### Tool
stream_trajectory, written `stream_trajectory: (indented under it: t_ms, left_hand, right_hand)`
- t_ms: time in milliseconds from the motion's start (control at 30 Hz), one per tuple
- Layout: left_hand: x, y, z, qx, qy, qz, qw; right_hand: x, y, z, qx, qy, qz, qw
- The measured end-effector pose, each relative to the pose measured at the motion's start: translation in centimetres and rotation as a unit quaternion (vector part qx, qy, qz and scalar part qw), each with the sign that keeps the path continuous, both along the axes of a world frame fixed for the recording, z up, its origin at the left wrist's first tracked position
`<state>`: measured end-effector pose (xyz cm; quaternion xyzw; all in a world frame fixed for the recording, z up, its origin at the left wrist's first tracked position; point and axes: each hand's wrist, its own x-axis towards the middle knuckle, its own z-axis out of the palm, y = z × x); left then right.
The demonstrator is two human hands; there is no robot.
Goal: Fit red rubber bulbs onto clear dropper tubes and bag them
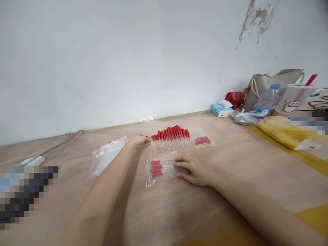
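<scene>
My left hand [140,140] is pinched at the left end of a row of glass droppers [170,135] with red rubber bulbs. A red tip and a thin clear stem show at its fingers, so it grips one dropper. My right hand [191,169] rests with fingers spread on the right end of a clear zip bag [166,176], which lies flat with several red-bulbed droppers inside. Behind, to the right of the row, lies another clear bag [205,145] with several red bulbs showing. Left of the row is a stack of flat zip bags [109,155], partly behind my left forearm.
At the back right stand a tissue pack [221,110], a beige bag [276,80], a water bottle [268,97] and a drink cup [296,97]. A yellow package [279,131] lies before them. A grey cable [55,147] runs along the left to a white power strip [33,160].
</scene>
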<state>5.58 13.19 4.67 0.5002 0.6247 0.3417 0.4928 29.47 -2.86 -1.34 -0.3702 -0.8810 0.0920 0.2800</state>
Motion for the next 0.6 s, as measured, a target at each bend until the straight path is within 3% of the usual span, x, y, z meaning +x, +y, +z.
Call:
stream_trajectory:
  t_ms: [167, 233, 367, 600]
  left_hand:
    - [-4.4, -5.1, 0.2, 0.111, -0.083, 0.055, 0.989]
    - [-6.1, -8.0, -0.8, 0.195, -0.120, 0.090, 0.969]
    - [-7.6, -12.5, -3.3, 0.252, -0.116, 0.122, 0.953]
    - [-6.5, -13.6, -4.4, 0.279, -0.081, 0.138, 0.947]
  right_hand:
    - [-0.1, 0.0, 0.0, 0.002, 0.006, -0.002, 1.000]
    - [-0.1, 0.0, -0.1, -0.002, 0.003, -0.003, 1.000]
    - [0.0, 0.1, -0.2, 0.004, 0.009, 0.002, 1.000]
    - [0.0, 0.1, -0.2, -0.001, 0.008, -0.002, 1.000]
